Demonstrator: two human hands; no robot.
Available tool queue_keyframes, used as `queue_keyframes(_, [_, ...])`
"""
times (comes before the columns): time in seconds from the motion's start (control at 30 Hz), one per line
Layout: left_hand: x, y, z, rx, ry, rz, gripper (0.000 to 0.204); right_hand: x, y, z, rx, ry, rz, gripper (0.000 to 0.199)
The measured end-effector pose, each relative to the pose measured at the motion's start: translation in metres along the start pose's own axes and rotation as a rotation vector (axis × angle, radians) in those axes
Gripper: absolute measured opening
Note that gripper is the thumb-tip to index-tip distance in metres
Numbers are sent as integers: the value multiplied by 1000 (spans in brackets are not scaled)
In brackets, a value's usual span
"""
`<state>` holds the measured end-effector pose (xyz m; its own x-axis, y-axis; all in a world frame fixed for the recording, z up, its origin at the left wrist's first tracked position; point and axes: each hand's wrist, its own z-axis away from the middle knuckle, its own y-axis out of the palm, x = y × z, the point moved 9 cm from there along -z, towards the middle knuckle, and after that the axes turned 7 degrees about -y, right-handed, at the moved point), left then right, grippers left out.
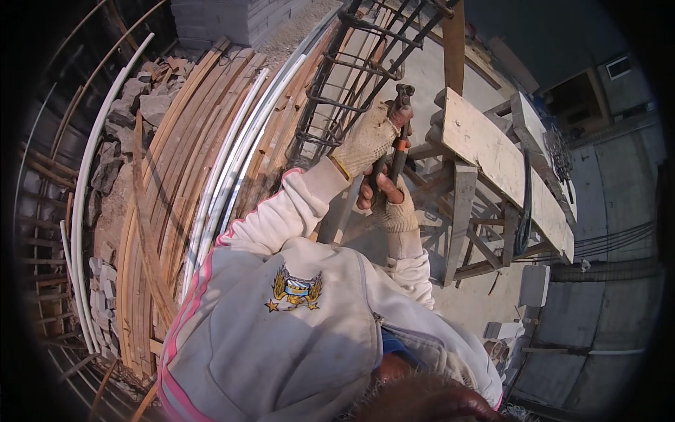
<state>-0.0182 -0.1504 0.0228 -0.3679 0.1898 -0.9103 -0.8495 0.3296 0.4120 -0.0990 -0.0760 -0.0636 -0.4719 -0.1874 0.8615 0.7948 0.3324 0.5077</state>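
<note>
A pair of pincers [400, 146] with dark handles and an orange band points away from me, its jaws at the far end. My right hand [395, 205], in a cream knit glove with bare fingertips, is closed round the handles. Further up, my left hand [365, 139] wears a similar glove; its fingers are closed about the tool just below the jaws. Whether a thin wire is also pinched there is too small to tell. Beside and beyond my left hand stands a rebar cage [361, 68] of long bars and square stirrups.
Long timber boards [179, 165] and white pipes [232, 169] lie to the left, with broken stones [119, 112] past them. At the right, a wooden trestle [460, 218] carries a pale plank [492, 158]. Grey blocks [218, 21] are stacked at the far left.
</note>
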Motion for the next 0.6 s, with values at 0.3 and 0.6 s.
queue_keyframes(0.3, [37, 3, 6, 8, -46, 209, 52, -11, 2, 28, 136, -22, -338, 48])
queue_keyframes(0.6, [64, -2, 21, -160, -95, 119, 24, -2, -41, 57, -195, -251, 191, 75])
